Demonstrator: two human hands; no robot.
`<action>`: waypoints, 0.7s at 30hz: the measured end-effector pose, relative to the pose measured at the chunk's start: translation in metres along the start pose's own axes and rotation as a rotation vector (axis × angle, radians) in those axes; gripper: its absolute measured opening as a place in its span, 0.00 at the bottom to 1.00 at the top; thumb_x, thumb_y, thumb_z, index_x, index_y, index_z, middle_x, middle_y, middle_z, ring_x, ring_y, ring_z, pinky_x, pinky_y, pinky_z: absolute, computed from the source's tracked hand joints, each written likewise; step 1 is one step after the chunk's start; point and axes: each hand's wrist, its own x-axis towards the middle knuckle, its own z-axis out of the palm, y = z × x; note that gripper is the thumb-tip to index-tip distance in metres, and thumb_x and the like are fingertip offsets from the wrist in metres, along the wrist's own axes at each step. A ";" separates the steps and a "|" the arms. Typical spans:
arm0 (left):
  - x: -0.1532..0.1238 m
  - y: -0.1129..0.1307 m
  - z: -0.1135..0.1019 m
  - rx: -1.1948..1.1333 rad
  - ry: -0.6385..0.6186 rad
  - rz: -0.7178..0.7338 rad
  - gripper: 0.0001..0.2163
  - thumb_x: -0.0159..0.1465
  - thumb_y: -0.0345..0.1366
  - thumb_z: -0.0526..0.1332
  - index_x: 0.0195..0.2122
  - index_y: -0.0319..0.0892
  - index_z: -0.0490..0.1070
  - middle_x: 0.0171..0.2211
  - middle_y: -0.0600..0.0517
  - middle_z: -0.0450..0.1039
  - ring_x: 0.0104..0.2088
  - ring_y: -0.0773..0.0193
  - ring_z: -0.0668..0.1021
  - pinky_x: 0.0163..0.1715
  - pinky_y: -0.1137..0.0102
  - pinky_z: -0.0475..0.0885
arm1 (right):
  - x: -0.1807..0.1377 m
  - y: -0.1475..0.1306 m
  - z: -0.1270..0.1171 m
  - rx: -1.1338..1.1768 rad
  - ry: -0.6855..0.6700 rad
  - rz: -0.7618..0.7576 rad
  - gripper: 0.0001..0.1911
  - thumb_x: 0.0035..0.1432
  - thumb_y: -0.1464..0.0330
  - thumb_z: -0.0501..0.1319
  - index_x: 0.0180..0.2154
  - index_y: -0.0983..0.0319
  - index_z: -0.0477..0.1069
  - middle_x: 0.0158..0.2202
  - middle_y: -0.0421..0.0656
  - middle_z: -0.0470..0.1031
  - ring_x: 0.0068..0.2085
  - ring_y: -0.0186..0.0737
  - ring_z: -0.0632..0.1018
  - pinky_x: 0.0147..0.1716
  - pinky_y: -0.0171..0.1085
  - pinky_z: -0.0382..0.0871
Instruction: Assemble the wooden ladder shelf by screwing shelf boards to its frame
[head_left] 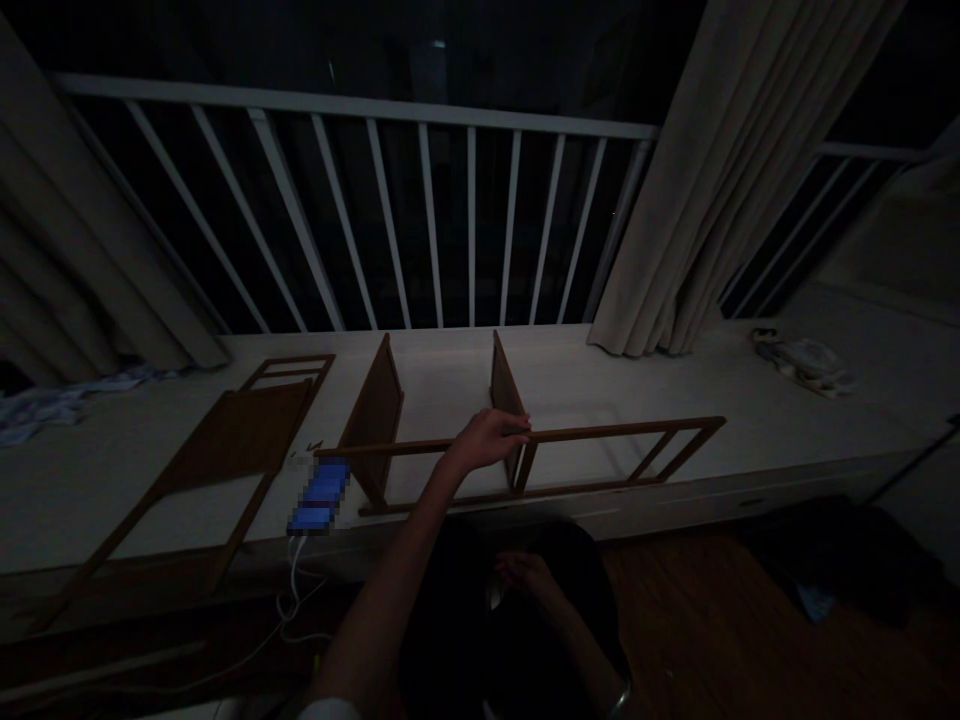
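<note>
A wooden frame (622, 432) with two long rails stands on its side along the white ledge, with two upright wooden panels (375, 405) joined to it. My left hand (487, 438) reaches over the upper rail, its fingers closed at the joint where the right panel (506, 375) meets the rail. Low over my lap, my right hand (525, 572) has its fingers curled together. Something small and pale shows beside it, but the dark hides what it is and whether the hand holds it.
Another wooden frame with a panel (240, 430) lies at left on the ledge (570, 375). A phone-like blue screen (321, 497) with a white cable (292, 580) rests near the edge. White railings (471, 230) and curtains (697, 200) stand behind. Crumpled cloth (806, 362) lies at right.
</note>
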 end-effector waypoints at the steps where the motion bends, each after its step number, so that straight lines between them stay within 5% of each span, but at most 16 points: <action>1: 0.000 0.001 0.001 -0.001 0.002 -0.003 0.12 0.52 0.35 0.60 0.39 0.41 0.73 0.46 0.49 0.70 0.40 0.60 0.75 0.41 0.67 0.69 | 0.004 0.002 -0.004 -0.007 0.034 -0.015 0.24 0.35 0.55 0.66 0.33 0.65 0.74 0.30 0.47 0.75 0.28 0.37 0.74 0.31 0.36 0.64; 11: 0.003 0.005 0.013 0.021 0.028 -0.010 0.12 0.52 0.34 0.60 0.38 0.42 0.73 0.45 0.50 0.70 0.45 0.60 0.72 0.45 0.68 0.67 | 0.018 0.010 -0.025 -0.082 0.156 -0.129 0.24 0.36 0.53 0.64 0.31 0.66 0.74 0.27 0.46 0.75 0.27 0.37 0.73 0.28 0.36 0.66; 21: 0.005 0.006 0.016 0.012 0.029 0.004 0.12 0.53 0.34 0.59 0.39 0.43 0.72 0.45 0.51 0.70 0.46 0.60 0.71 0.44 0.68 0.68 | 0.015 -0.034 -0.008 -0.031 0.312 -0.357 0.22 0.41 0.53 0.61 0.31 0.65 0.73 0.29 0.46 0.75 0.31 0.42 0.75 0.33 0.39 0.69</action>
